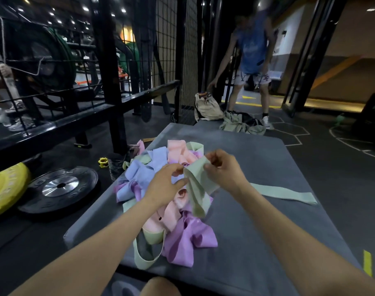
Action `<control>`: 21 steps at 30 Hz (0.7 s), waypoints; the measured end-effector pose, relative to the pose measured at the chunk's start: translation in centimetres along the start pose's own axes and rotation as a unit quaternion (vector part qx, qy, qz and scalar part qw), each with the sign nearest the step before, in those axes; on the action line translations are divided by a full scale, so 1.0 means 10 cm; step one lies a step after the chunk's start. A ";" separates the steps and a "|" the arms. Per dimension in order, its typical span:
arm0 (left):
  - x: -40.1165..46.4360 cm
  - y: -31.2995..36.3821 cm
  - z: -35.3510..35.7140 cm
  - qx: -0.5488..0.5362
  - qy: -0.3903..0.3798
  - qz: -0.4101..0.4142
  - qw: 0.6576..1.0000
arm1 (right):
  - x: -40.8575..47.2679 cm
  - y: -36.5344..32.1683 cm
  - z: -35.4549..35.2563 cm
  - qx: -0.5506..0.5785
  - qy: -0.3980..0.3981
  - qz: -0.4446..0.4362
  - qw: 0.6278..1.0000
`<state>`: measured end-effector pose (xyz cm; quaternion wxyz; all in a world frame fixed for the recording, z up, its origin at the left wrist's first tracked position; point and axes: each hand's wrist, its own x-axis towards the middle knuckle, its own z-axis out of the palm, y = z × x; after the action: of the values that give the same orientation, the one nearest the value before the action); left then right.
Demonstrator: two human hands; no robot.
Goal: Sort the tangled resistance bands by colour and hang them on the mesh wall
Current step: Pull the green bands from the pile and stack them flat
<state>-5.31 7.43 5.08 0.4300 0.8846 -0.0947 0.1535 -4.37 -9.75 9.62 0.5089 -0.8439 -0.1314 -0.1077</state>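
At the centre of the frame both hands work one pale green band (198,184): the right hand (224,170) has its fingers curled and its thumb pinching the band's upper edge, while the left hand (166,184) pinches the same band's left fold between thumb and fingertips. The green band is lifted a little above the heap, and its lower loop droops down onto the pile. Beneath the hands lies the tangled heap of bands (161,199) on a grey mat (267,221), with blue strips toward the upper left, peach-pink ones in the middle, purple ones at the lower centre, and more green loops at the lower left edge. A second green strip (289,194) lies flat on the mat to the right, apart from the pile. The mesh wall (167,39) stands at the upper centre, well beyond the mat. By the look of it, this is the untangling step, with nothing of this heap hung yet. The next move likely calls for drawing the green band free of the pink and purple loops without dragging them along, then carrying it to the mesh.
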 end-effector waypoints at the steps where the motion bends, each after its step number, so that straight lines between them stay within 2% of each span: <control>1: 0.00 0.04 0.02 -0.017 0.006 0.001 1.000 | -0.01 -0.03 -0.06 0.010 0.002 -0.002 1.000; 8: 0.03 0.37 0.18 -0.081 -0.015 0.041 0.996 | -0.12 0.02 -0.35 0.085 0.041 0.050 0.994; 16: -0.01 0.55 0.41 -0.115 -0.012 0.039 0.993 | -0.24 0.12 -0.62 0.138 0.104 0.090 0.981; 21: -0.05 0.71 0.56 -0.141 -0.055 0.025 0.988 | -0.31 0.23 -0.71 0.169 0.119 0.114 0.972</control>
<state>-6.85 -1.35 6.86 0.5405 0.8196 -0.1610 0.1005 -6.86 -17.41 9.95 0.6648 -0.7364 0.0106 -0.1249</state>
